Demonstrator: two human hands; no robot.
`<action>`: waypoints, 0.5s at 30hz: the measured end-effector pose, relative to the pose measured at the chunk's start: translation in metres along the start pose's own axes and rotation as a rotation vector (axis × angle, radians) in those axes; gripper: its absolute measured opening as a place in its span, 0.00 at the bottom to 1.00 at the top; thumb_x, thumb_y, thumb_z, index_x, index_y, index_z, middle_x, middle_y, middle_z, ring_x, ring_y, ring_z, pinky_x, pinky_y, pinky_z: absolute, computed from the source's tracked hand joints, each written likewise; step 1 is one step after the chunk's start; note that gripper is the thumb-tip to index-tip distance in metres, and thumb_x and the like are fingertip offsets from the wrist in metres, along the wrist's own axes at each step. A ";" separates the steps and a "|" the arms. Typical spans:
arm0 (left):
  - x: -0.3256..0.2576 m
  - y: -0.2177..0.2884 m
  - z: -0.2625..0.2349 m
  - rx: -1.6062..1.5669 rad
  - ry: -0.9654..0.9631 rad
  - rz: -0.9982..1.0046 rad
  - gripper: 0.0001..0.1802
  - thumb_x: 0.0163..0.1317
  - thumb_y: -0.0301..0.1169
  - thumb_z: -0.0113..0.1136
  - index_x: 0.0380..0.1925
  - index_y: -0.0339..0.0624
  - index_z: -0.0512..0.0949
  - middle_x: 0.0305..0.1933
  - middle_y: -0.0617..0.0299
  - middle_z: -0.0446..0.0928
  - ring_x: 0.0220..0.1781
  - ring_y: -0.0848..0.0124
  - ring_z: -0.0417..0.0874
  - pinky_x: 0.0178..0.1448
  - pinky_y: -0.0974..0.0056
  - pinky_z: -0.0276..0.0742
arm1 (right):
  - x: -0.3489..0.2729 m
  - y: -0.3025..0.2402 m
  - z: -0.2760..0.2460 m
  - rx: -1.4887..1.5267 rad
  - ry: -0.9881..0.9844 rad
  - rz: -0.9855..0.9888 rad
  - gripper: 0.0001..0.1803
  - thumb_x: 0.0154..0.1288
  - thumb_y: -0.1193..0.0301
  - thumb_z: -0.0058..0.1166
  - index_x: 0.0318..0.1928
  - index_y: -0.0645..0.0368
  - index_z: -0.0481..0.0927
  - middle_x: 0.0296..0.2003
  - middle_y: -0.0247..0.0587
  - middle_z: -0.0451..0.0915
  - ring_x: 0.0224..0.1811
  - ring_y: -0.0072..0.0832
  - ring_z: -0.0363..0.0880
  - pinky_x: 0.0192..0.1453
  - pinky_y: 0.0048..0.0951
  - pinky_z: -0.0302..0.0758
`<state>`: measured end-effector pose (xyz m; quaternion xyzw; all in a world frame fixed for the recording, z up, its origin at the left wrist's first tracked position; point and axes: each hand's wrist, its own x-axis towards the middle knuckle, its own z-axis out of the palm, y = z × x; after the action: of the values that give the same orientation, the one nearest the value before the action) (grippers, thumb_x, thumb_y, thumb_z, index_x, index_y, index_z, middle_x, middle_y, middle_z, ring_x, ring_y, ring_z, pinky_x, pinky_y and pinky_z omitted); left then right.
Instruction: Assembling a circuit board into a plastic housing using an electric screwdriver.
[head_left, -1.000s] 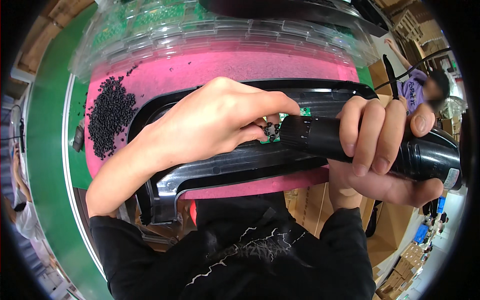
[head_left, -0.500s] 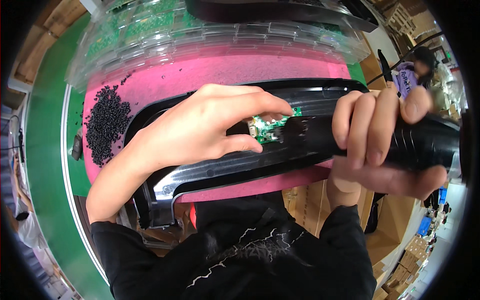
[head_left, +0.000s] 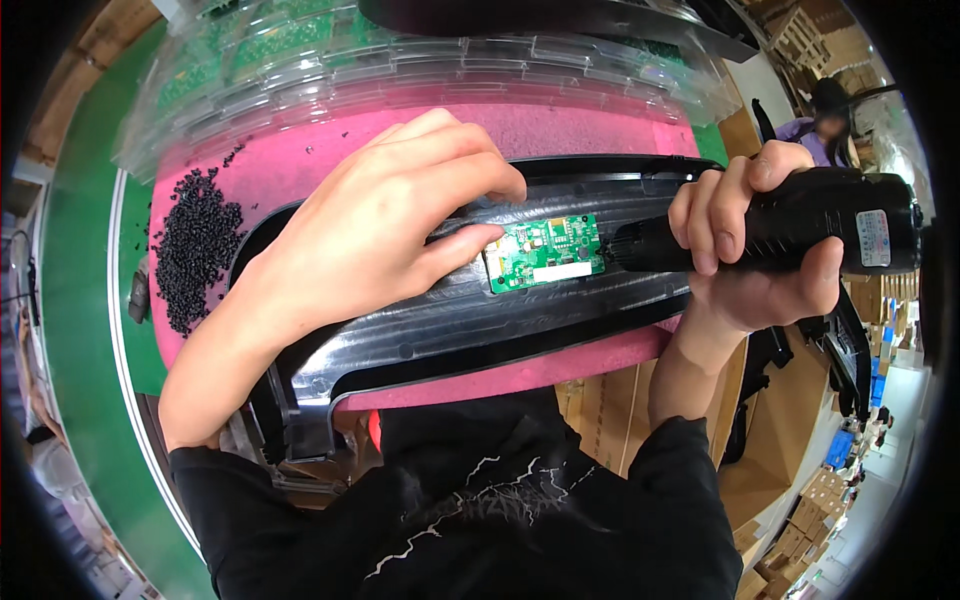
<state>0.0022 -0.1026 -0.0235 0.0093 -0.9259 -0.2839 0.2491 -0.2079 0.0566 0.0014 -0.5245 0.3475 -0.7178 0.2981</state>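
A green circuit board with a white strip lies inside a long black plastic housing. My left hand reaches over the housing from the left. Its thumb tip is at the board's upper left corner, with the index finger bent above and a gap between them; nothing shows in its grasp. My right hand is wrapped round a black electric screwdriver, held almost level. The tool's nose points left at the board's right end, by its edge; whether it touches is hard to tell.
Small black screws lie heaped on the pink mat at the left. Stacked clear plastic trays with green boards stand at the back, under a black part. Cardboard boxes are at the lower right; another person is beyond.
The screwdriver's nose has drawn back to the right, off the board, uncovering it. My left hand has shifted up and left, and its fingers no longer reach over the board's middle.
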 end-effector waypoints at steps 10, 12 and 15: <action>0.004 0.006 -0.024 0.298 0.041 -0.160 0.16 0.54 0.26 0.67 0.43 0.35 0.77 0.41 0.54 0.79 0.48 0.56 0.80 0.55 0.56 0.74 | 0.003 0.007 0.028 -0.243 0.053 0.056 0.35 0.60 0.38 0.53 0.42 0.61 0.67 0.14 0.28 0.64 0.11 0.16 0.59 0.16 0.20 0.58; -0.003 0.003 -0.034 0.339 0.015 -0.207 0.18 0.54 0.27 0.66 0.46 0.34 0.76 0.42 0.51 0.79 0.48 0.54 0.80 0.55 0.57 0.75 | 0.003 0.006 0.027 -0.258 0.042 0.042 0.36 0.59 0.38 0.55 0.43 0.62 0.68 0.14 0.28 0.64 0.11 0.16 0.58 0.16 0.19 0.58; -0.024 -0.008 -0.045 0.335 -0.302 -0.379 0.17 0.55 0.27 0.65 0.44 0.33 0.75 0.43 0.46 0.78 0.47 0.48 0.79 0.51 0.53 0.75 | 0.001 0.006 0.020 -0.132 0.030 0.024 0.37 0.58 0.37 0.55 0.42 0.61 0.68 0.15 0.27 0.65 0.11 0.15 0.58 0.16 0.18 0.59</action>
<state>0.0429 -0.1296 -0.0064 0.1806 -0.9682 -0.1667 0.0462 -0.1890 0.0491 0.0013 -0.5278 0.4049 -0.6975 0.2663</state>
